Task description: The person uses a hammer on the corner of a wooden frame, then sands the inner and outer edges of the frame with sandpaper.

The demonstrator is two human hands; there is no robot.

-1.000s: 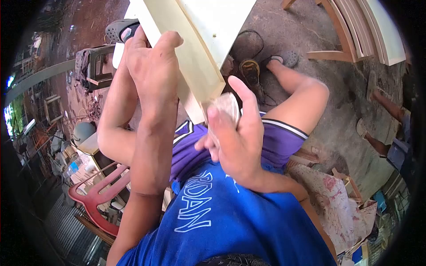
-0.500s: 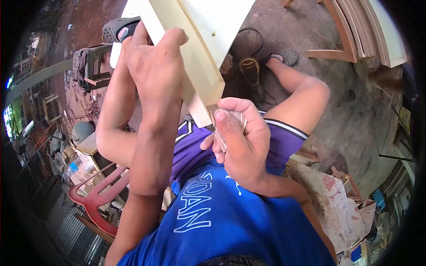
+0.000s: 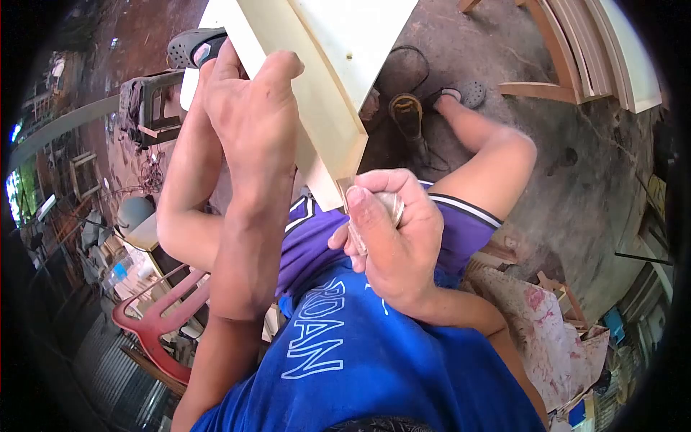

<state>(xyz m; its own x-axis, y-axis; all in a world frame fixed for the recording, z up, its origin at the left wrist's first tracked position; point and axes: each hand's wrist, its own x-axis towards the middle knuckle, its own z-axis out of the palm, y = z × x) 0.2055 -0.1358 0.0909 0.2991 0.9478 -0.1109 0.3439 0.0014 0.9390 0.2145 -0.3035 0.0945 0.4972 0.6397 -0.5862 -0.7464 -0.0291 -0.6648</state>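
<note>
A long pale wooden piece (image 3: 317, 101) with raised edges slants down toward my lap. My left hand (image 3: 252, 108) is closed round its left side, with the thumb lying along the top and the fingertips hidden behind. At the near end my right hand (image 3: 399, 234) pinches a folded sheet of worn sandpaper (image 3: 391, 205) between thumb and fingers. The sheet's edge sits right at the corner of the wood. Beneath the wooden piece spreads a white board (image 3: 374, 36).
On the floor between my feet lies a power tool (image 3: 407, 115) with a cord. Curved wooden parts (image 3: 576, 50) lean at upper right. To the left are a red plastic chair (image 3: 155, 317) and a dark metal frame (image 3: 155, 108). A stained cloth (image 3: 533, 324) hangs at lower right.
My right hand has shifted slightly down with the sandpaper at the wood's end. The wooden piece has moved down a touch, while my left hand keeps its hold.
</note>
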